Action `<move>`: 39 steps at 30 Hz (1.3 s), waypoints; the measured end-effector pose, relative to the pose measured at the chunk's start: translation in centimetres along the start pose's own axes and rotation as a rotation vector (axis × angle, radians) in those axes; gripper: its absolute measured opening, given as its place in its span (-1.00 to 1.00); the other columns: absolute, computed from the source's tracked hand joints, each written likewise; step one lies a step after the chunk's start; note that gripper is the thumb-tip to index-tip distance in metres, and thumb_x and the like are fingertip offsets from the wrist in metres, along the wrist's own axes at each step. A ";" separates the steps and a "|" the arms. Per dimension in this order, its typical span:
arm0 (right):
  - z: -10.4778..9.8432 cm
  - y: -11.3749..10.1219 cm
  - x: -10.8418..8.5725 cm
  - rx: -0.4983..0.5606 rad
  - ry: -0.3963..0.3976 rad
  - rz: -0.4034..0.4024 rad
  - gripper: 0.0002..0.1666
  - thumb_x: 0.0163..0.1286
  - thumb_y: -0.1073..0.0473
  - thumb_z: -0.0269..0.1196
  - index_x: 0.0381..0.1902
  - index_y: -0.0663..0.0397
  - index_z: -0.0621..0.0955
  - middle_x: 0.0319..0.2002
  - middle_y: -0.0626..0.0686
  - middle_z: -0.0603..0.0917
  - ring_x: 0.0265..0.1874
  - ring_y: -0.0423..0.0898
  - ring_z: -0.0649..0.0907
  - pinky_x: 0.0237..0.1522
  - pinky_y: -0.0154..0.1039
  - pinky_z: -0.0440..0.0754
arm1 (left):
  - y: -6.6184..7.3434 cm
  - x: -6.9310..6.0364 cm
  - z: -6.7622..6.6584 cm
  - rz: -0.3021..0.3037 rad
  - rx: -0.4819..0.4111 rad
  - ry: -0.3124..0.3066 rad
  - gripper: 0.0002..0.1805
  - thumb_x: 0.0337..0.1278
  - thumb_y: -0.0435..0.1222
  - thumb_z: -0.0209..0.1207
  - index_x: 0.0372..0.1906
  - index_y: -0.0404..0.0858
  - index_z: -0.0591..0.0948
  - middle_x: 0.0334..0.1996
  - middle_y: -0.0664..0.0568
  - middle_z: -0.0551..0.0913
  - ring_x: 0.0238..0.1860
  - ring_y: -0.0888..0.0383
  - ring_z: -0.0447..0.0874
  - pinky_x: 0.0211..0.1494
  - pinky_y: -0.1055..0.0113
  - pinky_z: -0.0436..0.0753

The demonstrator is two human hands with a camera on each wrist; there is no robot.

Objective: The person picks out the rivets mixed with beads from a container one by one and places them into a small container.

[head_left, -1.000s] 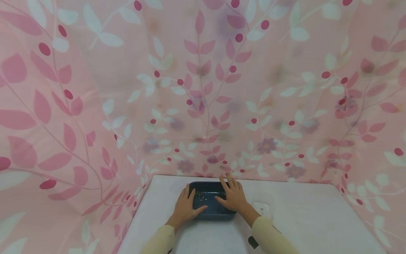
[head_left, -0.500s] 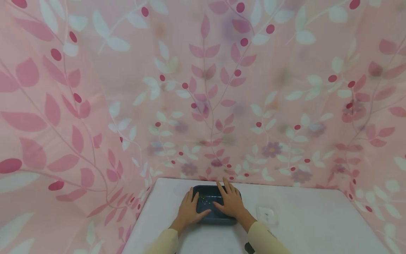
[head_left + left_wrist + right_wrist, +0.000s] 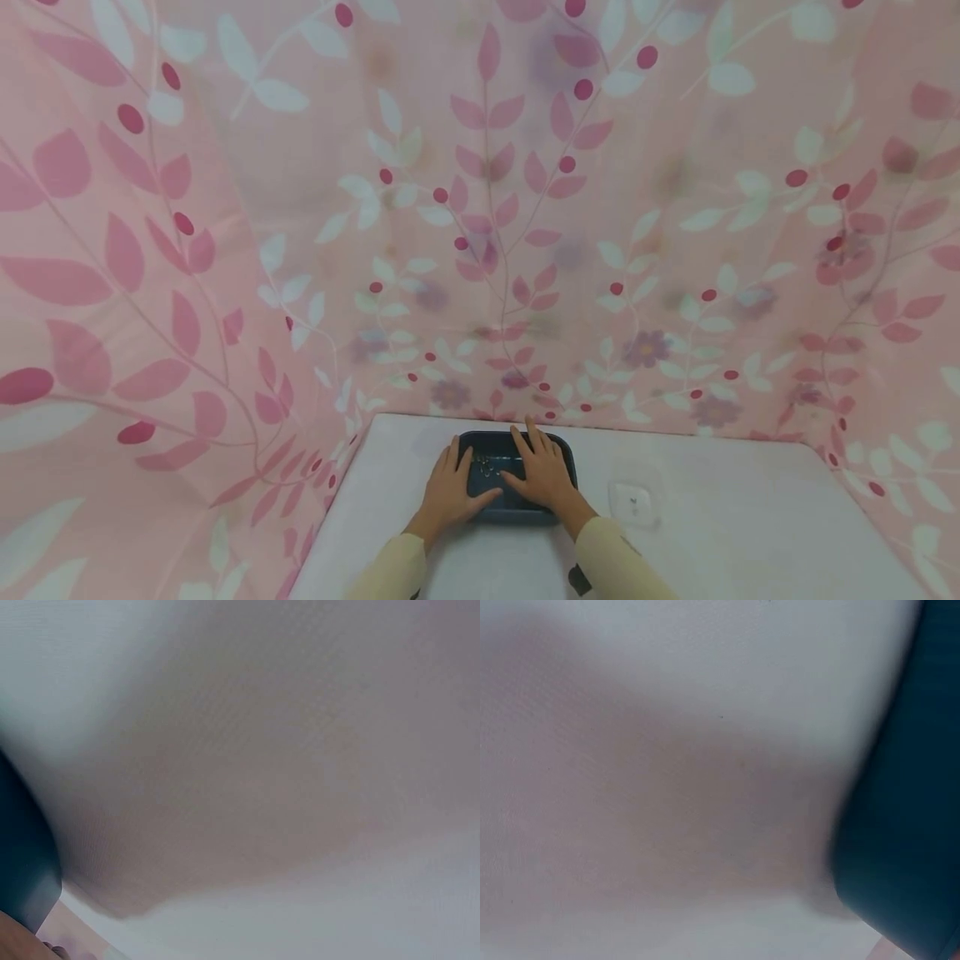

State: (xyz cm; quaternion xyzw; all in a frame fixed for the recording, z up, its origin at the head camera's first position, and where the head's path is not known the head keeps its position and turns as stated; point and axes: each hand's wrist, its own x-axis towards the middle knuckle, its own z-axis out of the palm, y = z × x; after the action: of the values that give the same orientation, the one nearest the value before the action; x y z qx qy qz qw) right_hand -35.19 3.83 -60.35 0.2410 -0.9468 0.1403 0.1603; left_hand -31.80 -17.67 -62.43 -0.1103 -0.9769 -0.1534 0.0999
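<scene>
The table (image 3: 720, 500) is lying beneath a dark tray (image 3: 517, 517), which is looking stiff, light and smooth, probably best held by both side walls. The left hand (image 3: 448, 492) and right hand (image 3: 546, 477) are resting spread over the tray's sides; small shiny bits (image 3: 487, 467) are lying inside it.

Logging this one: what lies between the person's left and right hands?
The head view shows the inside of the dark blue rectangular tray, with small shiny pieces, between the left hand and right hand.
</scene>
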 end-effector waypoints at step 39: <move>2.6 -1.3 1.5 -0.013 0.000 0.018 -0.11 0.13 -0.31 0.40 0.31 -0.02 0.44 0.22 0.15 0.47 0.18 0.10 0.52 0.18 0.12 0.55 | -0.1 0.3 0.1 0.007 0.029 0.009 0.17 0.00 0.54 -0.06 0.44 -0.32 0.33 0.53 -0.31 0.09 0.48 -0.21 0.18 0.47 -0.04 0.29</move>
State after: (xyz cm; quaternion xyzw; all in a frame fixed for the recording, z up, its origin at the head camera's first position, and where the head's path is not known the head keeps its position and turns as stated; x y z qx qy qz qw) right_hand -36.33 1.22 -61.88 0.2313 -0.9499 0.1355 0.1608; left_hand -32.08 -17.72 -62.46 -0.1115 -0.9781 -0.1395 0.1065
